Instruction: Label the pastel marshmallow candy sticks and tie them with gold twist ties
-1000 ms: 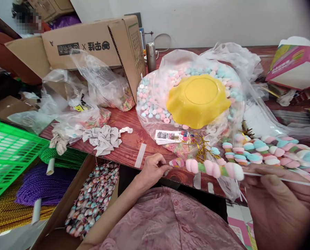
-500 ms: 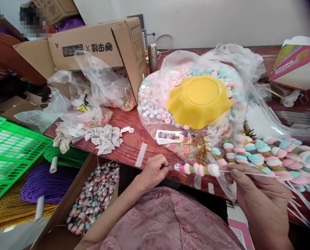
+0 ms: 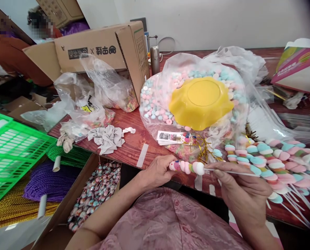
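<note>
My right hand point(image 3: 243, 191) pinches the white stick of a marshmallow skewer point(image 3: 186, 167), held level above the table's front edge. The skewer carries pink, green and white pieces, with a printed label piece at its left tip. My left hand point(image 3: 160, 171) is closed, its curled fingers right at that tip; what they grip is hidden. Further right lie several finished-looking marshmallow skewers point(image 3: 271, 158) with white sticks. Behind my hands are a stack of printed cards point(image 3: 173, 137) and gold twist ties point(image 3: 204, 147).
An upturned yellow bowl point(image 3: 203, 104) rests on a clear bag of marshmallows point(image 3: 155, 107). At the left stand a cardboard box point(image 3: 97, 52), a grey cloth point(image 3: 106, 139) and a green basket point(image 3: 19, 152). Below is a carton of colourful skewers point(image 3: 94, 194). Another person is at far left.
My right hand has moved left with the skewer, bringing its labelled tip up to my left fingers. My left hand has shifted slightly right.
</note>
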`<state>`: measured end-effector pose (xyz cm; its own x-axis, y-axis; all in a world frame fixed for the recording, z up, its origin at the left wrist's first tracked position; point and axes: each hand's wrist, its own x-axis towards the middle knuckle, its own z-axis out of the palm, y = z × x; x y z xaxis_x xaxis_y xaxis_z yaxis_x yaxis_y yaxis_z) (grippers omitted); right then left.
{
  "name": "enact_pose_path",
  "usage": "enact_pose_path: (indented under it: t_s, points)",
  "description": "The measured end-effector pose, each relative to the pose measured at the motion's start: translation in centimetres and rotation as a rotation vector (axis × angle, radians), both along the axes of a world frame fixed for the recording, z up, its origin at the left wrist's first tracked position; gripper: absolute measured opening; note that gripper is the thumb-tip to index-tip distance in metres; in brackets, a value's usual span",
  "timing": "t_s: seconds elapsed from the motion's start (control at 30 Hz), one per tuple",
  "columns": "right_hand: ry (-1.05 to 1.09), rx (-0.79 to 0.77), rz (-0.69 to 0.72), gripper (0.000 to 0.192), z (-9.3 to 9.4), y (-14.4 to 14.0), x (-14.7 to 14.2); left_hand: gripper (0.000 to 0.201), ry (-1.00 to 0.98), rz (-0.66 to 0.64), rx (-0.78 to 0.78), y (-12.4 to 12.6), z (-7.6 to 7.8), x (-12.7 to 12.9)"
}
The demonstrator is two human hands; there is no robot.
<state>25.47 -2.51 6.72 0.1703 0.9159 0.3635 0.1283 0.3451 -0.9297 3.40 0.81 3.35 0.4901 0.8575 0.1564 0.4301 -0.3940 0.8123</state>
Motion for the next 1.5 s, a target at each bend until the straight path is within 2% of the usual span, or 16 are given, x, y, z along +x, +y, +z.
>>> enact_pose_path:
  t_s: [0.07,0.17,0.3,0.47,0.57,0.67,0.8,0.93,1.03,1.13,1.3,1.4,1.47,1.5]
  points:
    - [-0.124,0.064,0.075,0.012,0.5,0.1,-0.3,0.017,-0.021,0.002,-0.126,-0.2,0.1,0.4]
    - [-0.226,0.095,0.198,0.011,0.7,0.6,-0.6,0.025,-0.056,-0.003,-0.229,-0.4,0.5,1.1]
    - [-0.322,0.093,0.249,0.003,-0.5,1.8,-1.7,0.031,-0.077,-0.004,-0.292,-0.4,1.1,1.8]
    - [-0.255,0.056,0.407,0.016,-2.4,2.3,-3.7,0.032,-0.106,0.021,-0.309,-0.2,0.9,2.0]
    - [-0.205,0.006,0.453,0.009,-1.9,2.2,-3.5,0.020,-0.106,0.037,-0.314,-0.2,1.1,2.0]
    - [-0.158,-0.023,0.410,0.018,-0.5,2.3,-2.6,0.015,-0.131,0.042,-0.306,-0.2,2.0,2.3]
    - [-0.209,0.050,0.322,0.013,0.2,3.0,-2.1,0.034,-0.281,-0.022,-0.391,0.0,3.1,2.2]
    - [-0.147,0.003,0.220,0.012,-0.7,3.8,-1.6,0.056,-0.460,-0.066,-0.751,0.9,2.7,0.3]
    - [-0.105,-0.044,0.160,0.013,-1.1,3.8,-1.2,0.047,-0.518,-0.081,-0.966,1.2,1.9,-1.1]
    - [-0.096,-0.003,0.152,0.010,-1.1,3.6,-1.5,0.033,-0.573,-0.004,-0.955,0.8,1.3,-0.9]
    - [-0.181,0.083,0.182,0.011,-1.3,2.7,-3.4,0.035,-0.701,0.110,-0.944,-0.9,0.7,1.2]
    - [-0.222,0.105,0.215,0.013,-1.6,2.3,-4.3,0.038,-0.766,0.154,-0.869,-1.3,0.2,1.9]
    - [-0.143,0.072,0.167,0.015,-2.0,2.1,-4.5,0.040,-0.825,0.218,-0.847,-1.2,0.1,1.9]
    - [-0.074,0.038,0.124,0.024,-2.2,2.1,-4.5,0.040,-0.858,0.267,-0.836,-1.1,0.1,1.9]
